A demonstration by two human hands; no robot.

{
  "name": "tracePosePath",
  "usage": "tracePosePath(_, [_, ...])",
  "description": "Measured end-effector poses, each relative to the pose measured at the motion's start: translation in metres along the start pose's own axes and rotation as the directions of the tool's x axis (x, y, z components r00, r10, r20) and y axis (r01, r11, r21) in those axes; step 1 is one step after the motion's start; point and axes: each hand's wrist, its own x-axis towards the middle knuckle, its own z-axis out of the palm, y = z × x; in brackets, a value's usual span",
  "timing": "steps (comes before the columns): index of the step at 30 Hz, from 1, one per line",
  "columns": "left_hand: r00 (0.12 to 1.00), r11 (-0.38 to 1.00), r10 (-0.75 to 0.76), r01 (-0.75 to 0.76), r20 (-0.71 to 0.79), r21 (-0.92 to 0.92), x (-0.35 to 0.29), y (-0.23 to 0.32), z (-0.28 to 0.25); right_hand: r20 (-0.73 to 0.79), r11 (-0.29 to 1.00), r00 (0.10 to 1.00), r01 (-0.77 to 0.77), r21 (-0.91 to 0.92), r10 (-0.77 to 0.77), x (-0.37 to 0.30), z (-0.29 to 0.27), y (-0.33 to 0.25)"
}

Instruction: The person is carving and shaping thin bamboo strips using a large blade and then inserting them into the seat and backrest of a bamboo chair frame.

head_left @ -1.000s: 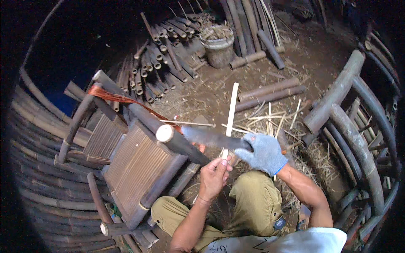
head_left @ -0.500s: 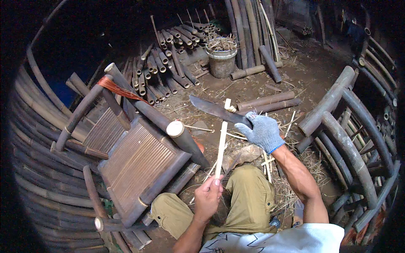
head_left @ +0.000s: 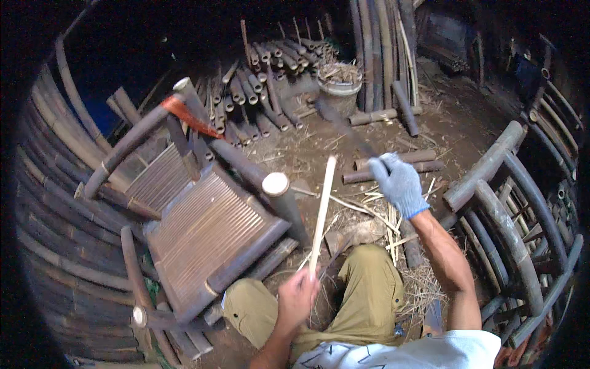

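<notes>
My bare left hand [head_left: 297, 297] is closed round the lower end of a pale split bamboo strip [head_left: 323, 212], which points up and away from me between my knees. In a grey knitted glove, my right hand [head_left: 396, 183] grips a long dark machete [head_left: 346, 127]. Its blade reaches up and to the left, blurred by motion, and stands apart from the strip; the handle is hidden in the fist. Beneath the gloved hand, several thin pale slivers [head_left: 393, 230] lie on the ground. A flat stone [head_left: 362, 232] sits just beyond my knees.
A bamboo chair [head_left: 206, 237] with an orange wrap on its frame stands to my left. More bamboo framing [head_left: 491, 178] rises at the right. Cut bamboo tubes [head_left: 252, 92] are stacked at the back beside a bucket [head_left: 340, 88] of shavings. Two dark poles [head_left: 393, 167] lie ahead.
The machete has lifted off the strip and swung upward, with my right hand moving slightly right. A curled shaving at the strip's top end no longer shows. The view has shifted a little.
</notes>
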Motion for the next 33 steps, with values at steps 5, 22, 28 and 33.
tracePosePath(5, [0.997,0.996,0.052,-0.048,0.051,-0.077,0.044,0.028,0.006,0.382,0.957,0.895,0.279,-0.079,-0.229,-0.071,0.006,-0.063])
tracePosePath(22, [0.996,0.999,0.034,-0.03,-0.08,0.044,0.009,0.007,0.0,0.136,0.989,0.985,0.118,-0.091,-0.105,-0.038,-0.004,-0.034])
tracePosePath(28, [0.932,0.859,0.362,-0.325,-0.019,0.395,0.027,0.026,0.01,0.4,0.955,0.876,0.298,-0.012,-0.268,-0.078,0.01,-0.067])
tracePosePath(33, [0.964,0.873,0.265,-0.242,0.006,0.424,-0.015,0.011,0.006,0.046,0.986,0.999,0.001,-0.166,0.007,-0.013,0.009,-0.016])
